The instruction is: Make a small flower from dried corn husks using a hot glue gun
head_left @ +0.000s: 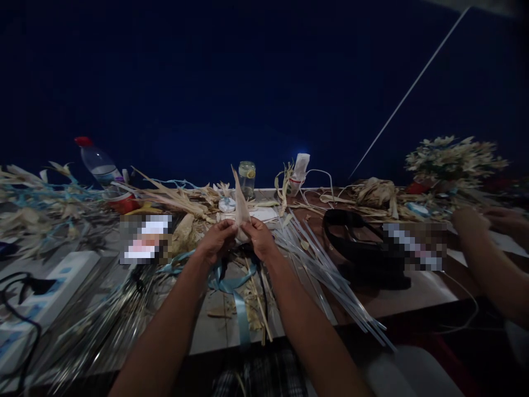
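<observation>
A pale, dry corn husk (240, 199) stands upright between my two hands, its pointed tip upward. My left hand (217, 240) pinches its lower left side, and my right hand (259, 238) grips the lower right side, fingers closed. Below my hands, a light blue ribbon (239, 309) hangs toward the table's front edge, with husk scraps and thin stalks around it. To the right of my right hand lies a bundle of clear plastic sticks (326, 270).
Wires (111, 314) and a white power strip (49, 303) lie at left. A bottle (97, 160), a glass jar (247, 179) and husk flowers (450, 160) stand along the back. A black headset-like strap (351, 237) sits right, near another person's hands (473, 226).
</observation>
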Tool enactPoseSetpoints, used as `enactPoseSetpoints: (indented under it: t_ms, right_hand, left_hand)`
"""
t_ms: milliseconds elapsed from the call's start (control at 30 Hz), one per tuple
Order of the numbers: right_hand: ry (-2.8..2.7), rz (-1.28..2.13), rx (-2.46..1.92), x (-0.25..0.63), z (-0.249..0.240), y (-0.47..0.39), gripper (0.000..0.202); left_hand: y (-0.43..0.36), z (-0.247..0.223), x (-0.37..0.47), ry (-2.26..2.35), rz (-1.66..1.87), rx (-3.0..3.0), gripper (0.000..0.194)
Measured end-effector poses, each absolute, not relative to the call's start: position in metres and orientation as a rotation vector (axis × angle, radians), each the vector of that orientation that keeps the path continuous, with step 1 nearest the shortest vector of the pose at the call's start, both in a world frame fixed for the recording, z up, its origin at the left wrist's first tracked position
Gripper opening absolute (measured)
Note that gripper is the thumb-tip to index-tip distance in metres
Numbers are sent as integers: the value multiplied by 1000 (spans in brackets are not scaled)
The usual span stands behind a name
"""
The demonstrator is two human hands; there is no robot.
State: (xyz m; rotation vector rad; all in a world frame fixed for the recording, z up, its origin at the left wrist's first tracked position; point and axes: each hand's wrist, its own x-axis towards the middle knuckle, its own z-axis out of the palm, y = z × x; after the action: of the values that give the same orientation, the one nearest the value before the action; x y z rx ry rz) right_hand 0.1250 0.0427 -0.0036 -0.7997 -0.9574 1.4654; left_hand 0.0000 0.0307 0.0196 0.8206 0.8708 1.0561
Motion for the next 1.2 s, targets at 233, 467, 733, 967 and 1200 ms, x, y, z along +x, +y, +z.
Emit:
enactPoseSetpoints:
  t_ms: [233, 467, 733, 967, 1200]
  right_hand:
    - [-951, 1522, -771, 122, 0, 41, 27]
    - [-1003, 1482, -903, 122, 0, 40, 29]
    - [-1158, 1302, -1025, 124, -10, 45, 19]
    - [-1205, 1201, -1081, 123, -14, 47, 20]
    - [-1071, 1393, -941, 123, -8, 44, 24]
  left_hand:
    - [38, 13, 1, 973, 1163, 909, 31]
    - [38, 11, 4, 1037, 1192, 982, 27]
    - [34, 17, 1, 935, 1079, 882, 31]
    - [33, 18, 1, 887, 1053, 880, 33]
    - [35, 15, -1, 901, 1052, 833, 35]
